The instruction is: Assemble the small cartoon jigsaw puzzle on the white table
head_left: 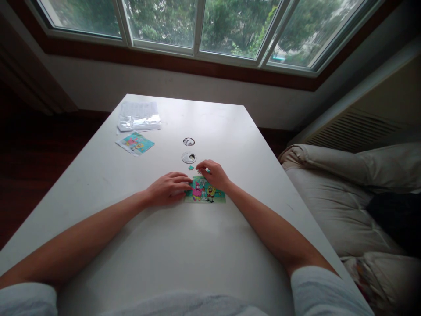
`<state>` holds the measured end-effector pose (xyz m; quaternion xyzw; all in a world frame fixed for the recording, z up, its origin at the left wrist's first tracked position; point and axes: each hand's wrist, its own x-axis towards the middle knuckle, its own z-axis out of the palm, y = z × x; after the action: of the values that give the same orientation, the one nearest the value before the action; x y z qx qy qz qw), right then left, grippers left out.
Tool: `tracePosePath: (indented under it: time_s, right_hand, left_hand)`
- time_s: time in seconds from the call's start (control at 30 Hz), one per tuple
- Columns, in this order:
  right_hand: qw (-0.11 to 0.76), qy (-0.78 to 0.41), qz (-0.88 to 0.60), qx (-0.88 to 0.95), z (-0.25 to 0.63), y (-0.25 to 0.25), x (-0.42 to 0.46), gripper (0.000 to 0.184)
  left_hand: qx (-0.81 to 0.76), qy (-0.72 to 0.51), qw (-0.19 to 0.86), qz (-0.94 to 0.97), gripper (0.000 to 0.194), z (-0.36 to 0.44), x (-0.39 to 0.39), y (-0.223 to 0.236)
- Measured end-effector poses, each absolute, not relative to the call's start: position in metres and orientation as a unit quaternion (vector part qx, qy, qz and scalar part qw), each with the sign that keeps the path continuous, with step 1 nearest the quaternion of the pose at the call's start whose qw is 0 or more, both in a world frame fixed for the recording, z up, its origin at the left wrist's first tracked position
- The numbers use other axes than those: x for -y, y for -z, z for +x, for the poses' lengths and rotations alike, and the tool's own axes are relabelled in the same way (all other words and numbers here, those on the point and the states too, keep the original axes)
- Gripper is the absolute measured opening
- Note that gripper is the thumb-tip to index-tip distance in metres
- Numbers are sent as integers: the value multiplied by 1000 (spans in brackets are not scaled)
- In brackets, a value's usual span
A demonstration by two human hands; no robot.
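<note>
A small jigsaw puzzle [204, 192] with bright cartoon figures lies flat on the white table, its pieces mostly joined into a rectangle. My left hand [168, 188] rests palm down at the puzzle's left edge, fingers stretched out with the tips touching it. Above the puzzle's upper edge is my right hand [213, 173], its fingers bent and drawn together around a small puzzle piece [208, 170] that they partly hide. One loose teal puzzle piece [191, 167] sits just left of those fingertips. My right hand and wrist cover the puzzle's upper right corner.
Two round metallic items [188, 158] lie beyond the puzzle. At the far left of the white table [131, 245] are a picture sheet [135, 143] and a clear plastic packet [139, 116] with papers. A padded beige seat [329, 197] stands along the right side, below the windows.
</note>
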<state>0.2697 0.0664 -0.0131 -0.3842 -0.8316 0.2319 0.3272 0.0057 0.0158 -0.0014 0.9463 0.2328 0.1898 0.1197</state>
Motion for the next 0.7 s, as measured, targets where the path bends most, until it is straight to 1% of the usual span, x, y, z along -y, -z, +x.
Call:
tracePosePath:
  time_s: [0.17,0.3,0.43,0.57,0.7]
  right_hand:
    - [347,-222,-402,818,279,15,-70,16]
    - [358,-177,-421,815,283,18,-75,18]
    - [331,-132,-452,818,290,22,-81,17]
    - [295,-135,-447,833,293,24,-84,14]
    - [265,-136,-422,856,291,22,-82,20]
  left_hand:
    - [-236,-189,128,945,34,7,-14,-1]
    - [-241,-185,128,944,34,7,-14,0]
    - [-246,-173,119,946,38,7,-14,1]
    - [-240,-165,119,949,47,7,-15,2]
    - [-236,-171,123,949,48,7,-15,2]
